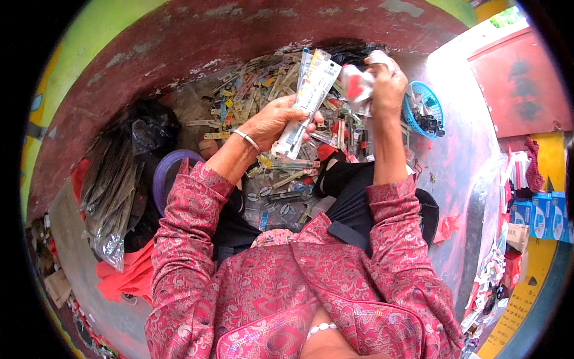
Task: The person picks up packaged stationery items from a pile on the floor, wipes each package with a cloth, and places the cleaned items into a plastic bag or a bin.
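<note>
My left hand (pixel 276 122) is closed around a small fanned bundle of long, narrow clear packets (pixel 317 82), tilted up and to the right. The packets have pale and bluish printed parts, and their contents cannot be made out. To the right and slightly higher, my right hand (pixel 388 90) grips a crumpled white and red cloth (pixel 359 88), a little apart from the packets. Beneath both hands spreads a loose pile of similar slim packets (pixel 281 182) on the floor, reaching to my legs.
A light blue plastic basket (pixel 441 106) with small black pieces stands beyond my right wrist. Black and clear plastic bags (pixel 110 179) lie at the left, near a purple round rim (pixel 160 179) and red sheeting (pixel 133 274). Blue boxes (pixel 541 209) sit far right. A dark red wall (pixel 197 30) curves behind.
</note>
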Demonstrator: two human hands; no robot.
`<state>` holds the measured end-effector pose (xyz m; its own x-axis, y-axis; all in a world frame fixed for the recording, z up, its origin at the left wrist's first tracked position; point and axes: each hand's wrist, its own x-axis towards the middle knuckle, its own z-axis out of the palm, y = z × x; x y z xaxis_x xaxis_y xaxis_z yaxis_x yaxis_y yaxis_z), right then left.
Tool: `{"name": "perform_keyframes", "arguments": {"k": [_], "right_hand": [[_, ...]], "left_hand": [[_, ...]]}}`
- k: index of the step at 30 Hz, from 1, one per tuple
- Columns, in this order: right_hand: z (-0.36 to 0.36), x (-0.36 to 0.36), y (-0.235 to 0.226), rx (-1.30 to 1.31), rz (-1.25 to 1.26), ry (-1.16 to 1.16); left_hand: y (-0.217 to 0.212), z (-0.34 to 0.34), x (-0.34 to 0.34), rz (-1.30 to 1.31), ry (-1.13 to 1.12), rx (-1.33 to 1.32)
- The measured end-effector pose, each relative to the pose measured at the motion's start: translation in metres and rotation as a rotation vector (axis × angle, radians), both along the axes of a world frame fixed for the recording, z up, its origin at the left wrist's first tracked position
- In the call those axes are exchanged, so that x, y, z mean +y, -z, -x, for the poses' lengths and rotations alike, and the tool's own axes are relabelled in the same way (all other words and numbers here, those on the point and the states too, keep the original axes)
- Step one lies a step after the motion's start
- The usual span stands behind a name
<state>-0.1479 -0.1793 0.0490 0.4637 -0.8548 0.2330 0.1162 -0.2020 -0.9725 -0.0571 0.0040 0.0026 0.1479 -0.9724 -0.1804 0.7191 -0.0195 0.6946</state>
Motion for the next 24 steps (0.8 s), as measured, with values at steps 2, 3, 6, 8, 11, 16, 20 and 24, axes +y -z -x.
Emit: {"name": "perform_keyframes", "arguments": {"k": [2, 3, 6, 8, 11, 16, 20, 24], "right_hand": [[-0.004, 0.033, 0.002, -0.077, 0.565, -0.133], [-0.004, 0.051, 0.003, -0.013, 0.733, -0.286], [-0.011, 0.063, 0.017, 0.294, 1.086, -0.306], [-0.015, 0.043, 0.017, 0.226, 1.015, -0.218], [-0.019, 0.005, 0.018, 0.279, 0.917, -0.007], [-0.006, -0.045, 0.017, 0.226, 0.644, 0.482], [-0.006, -0.005, 0.01, 0.089, 0.509, 0.179], [-0.023, 0.039, 0.022, 0.203, 1.042, -0.163]], "left_hand": [[0.003, -0.001, -0.003, -0.02, 0.024, -0.019], [-0.001, 0.001, 0.0, -0.036, 0.024, -0.068], [0.013, 0.003, 0.003, -0.027, 0.114, -0.335], [0.004, 0.008, 0.008, 0.009, 0.114, -0.311], [-0.003, 0.013, 0.009, 0.038, 0.134, -0.294], [-0.003, -0.001, 0.013, 0.004, 0.037, 0.05], [0.0, 0.0, 0.005, -0.032, -0.04, -0.009], [0.0, 0.011, 0.009, -0.013, 0.008, -0.034]]}}
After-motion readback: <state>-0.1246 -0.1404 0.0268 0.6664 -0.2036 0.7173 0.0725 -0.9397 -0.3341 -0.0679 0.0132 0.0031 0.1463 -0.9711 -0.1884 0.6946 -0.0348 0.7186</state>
